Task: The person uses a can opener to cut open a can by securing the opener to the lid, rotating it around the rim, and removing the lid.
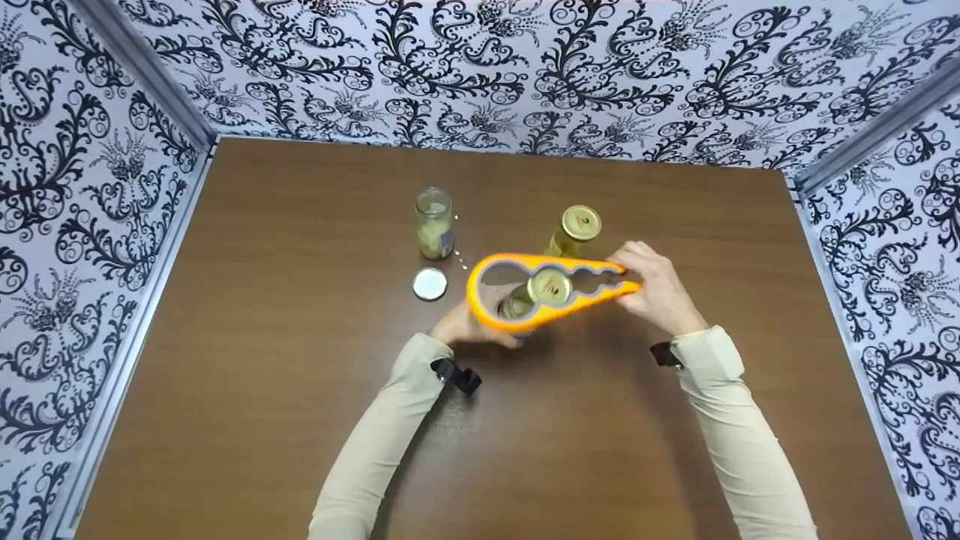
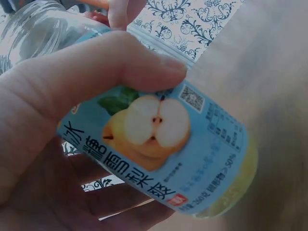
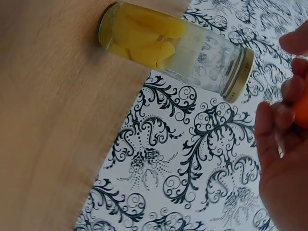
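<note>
My left hand [image 1: 480, 319] grips a glass jar [image 2: 159, 149] with a blue pear label, its thumb lying across the label. An orange jar opener [image 1: 501, 325] with grey toothed inner edges lies over the jar's top. Within its notches shows a gold lid [image 1: 550, 286]; whether the lid is seated on the jar I cannot tell. The opener's handle ends are held by my right hand [image 1: 660, 292], whose curled fingers also appear in the right wrist view beside the orange plastic [image 3: 302, 109].
Behind the opener stands a gold-lidded jar [image 1: 581, 223] with yellow fruit pieces. Left of it is a lidless jar [image 1: 433, 225] with pale contents, a white-faced lid [image 1: 430, 284] before it and small white bits nearby. Patterned walls border the brown table [image 1: 285, 315].
</note>
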`<state>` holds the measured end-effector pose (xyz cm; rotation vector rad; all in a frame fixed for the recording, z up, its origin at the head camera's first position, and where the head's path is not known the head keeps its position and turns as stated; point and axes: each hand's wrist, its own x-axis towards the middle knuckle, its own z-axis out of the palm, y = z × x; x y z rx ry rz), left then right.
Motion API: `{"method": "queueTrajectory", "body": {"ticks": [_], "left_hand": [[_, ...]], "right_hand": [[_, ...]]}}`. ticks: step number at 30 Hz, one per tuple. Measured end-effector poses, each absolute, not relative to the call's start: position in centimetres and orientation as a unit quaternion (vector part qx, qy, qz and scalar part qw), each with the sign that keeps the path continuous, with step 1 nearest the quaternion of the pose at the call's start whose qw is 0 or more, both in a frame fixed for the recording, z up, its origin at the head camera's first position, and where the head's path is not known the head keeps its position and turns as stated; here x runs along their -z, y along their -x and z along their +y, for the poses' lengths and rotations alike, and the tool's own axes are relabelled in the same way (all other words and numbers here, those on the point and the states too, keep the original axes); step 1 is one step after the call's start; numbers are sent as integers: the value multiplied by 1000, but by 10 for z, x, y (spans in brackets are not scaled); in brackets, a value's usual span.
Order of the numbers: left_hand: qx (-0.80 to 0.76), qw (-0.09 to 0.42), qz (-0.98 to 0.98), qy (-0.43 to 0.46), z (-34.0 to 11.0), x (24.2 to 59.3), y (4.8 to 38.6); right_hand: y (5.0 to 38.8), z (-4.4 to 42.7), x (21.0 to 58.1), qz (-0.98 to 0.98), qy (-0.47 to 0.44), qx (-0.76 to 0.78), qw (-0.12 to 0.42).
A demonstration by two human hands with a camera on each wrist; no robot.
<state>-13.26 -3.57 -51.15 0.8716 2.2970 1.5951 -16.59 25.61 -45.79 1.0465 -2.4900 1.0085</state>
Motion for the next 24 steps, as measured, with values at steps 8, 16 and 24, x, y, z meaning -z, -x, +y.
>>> {"method": "queueTrajectory", "body": {"ticks": [8, 16, 24], "left_hand": [[-461, 72, 855, -226, -35, 515, 141], [-480, 35, 858, -178, -35, 518, 156], [-483, -2, 869, -104, -35, 522, 170]], "right_hand": [[155, 268, 463, -892, -234, -356, 152], [142, 280, 473, -900, -148, -379, 159], [130, 280, 484, -908, -91, -382, 144]]}}
